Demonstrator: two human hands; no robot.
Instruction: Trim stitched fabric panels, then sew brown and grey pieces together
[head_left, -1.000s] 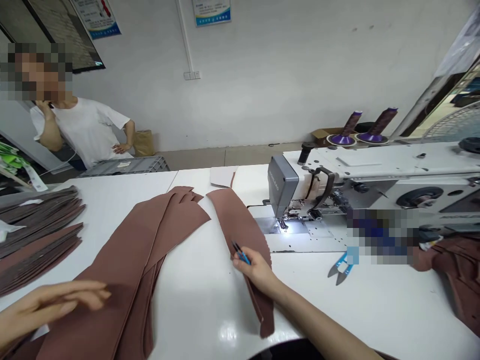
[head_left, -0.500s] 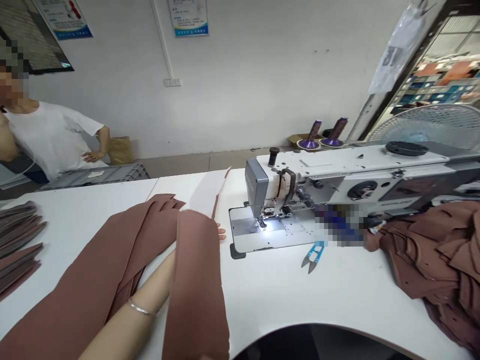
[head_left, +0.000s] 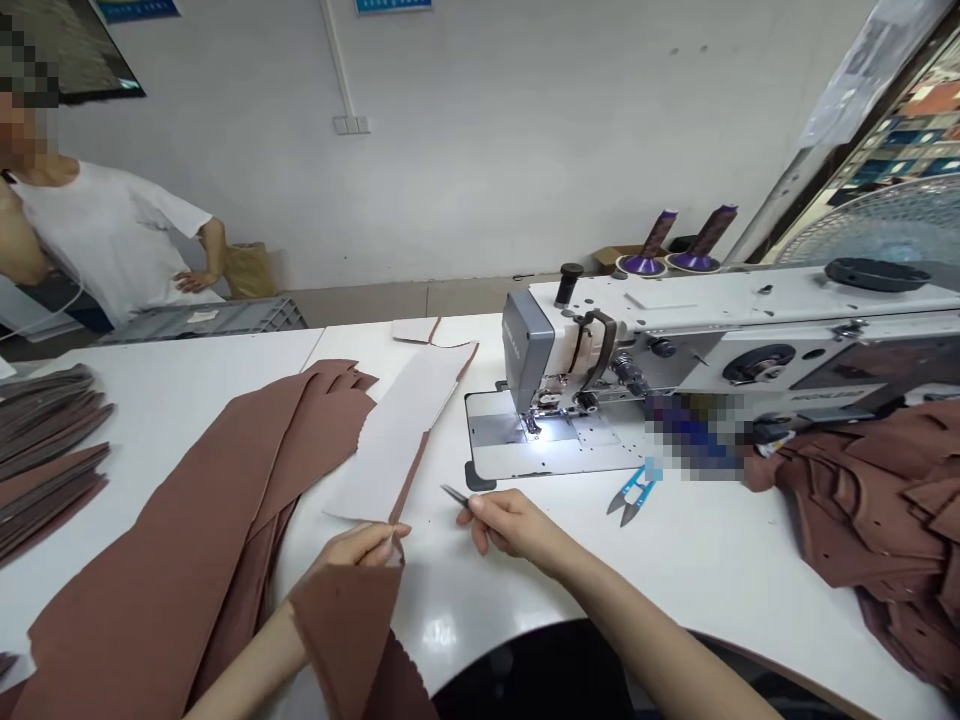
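Observation:
Low in the middle, my left hand (head_left: 364, 548) pinches a brown fabric piece (head_left: 356, 620), which hangs down over the table's front edge. A long white-backed strip (head_left: 409, 425) with a narrow brown edge extends from my left fingers towards the back. My right hand (head_left: 499, 522) is closed on a small pointed metal tool (head_left: 454, 495), its tip directed left at the strip, not touching it. Overlapping long brown panels (head_left: 217, 480) lie left of my left hand. The sewing machine (head_left: 559, 345), its lamp lit, stands beyond my right hand.
Blue-handled thread snips (head_left: 634, 495) lie right of my right hand. Crumpled brown pieces (head_left: 885, 520) are heaped at the right, and stacked strips (head_left: 52, 460) lie far left. Behind the table are a person in a white shirt (head_left: 124, 235) and a grey crate (head_left: 225, 318).
My right hand has come into view with the pointed tool. The brown piece has been drawn down and folded over at my left hand, which has moved nearer, exposing the white-backed strip.

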